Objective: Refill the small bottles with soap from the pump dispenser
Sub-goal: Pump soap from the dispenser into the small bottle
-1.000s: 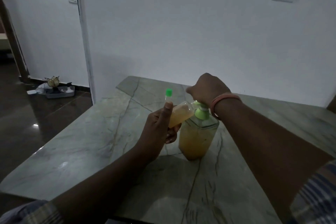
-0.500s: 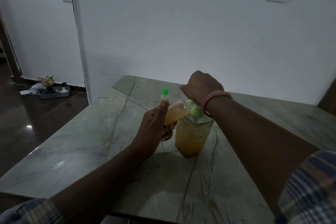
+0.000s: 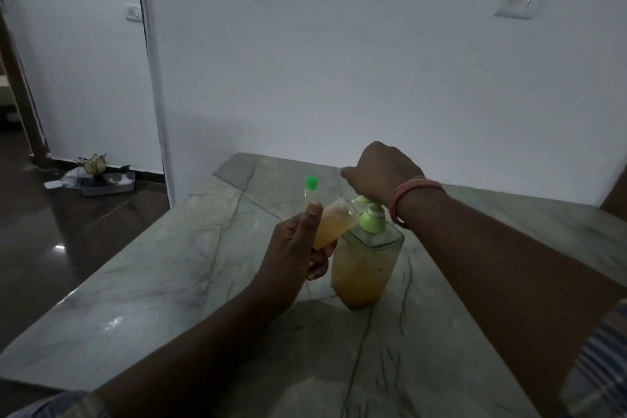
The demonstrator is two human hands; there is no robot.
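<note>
Gripping unchanged — left hand (image 3: 291, 248) holds small bottle (image 3: 334, 226), right hand (image 3: 381, 173) presses pump dispenser (image 3: 368, 268).

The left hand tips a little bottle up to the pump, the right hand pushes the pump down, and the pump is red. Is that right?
Not quite. The pump is green, not red, as the head view shows. The rest holds: the left hand tips the little bottle to it and the right hand pushes down on it.

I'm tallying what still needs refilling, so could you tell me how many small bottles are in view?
2: one small bottle tilted in the left hand at the pump dispenser; one green-capped bottle standing behind it.
</note>
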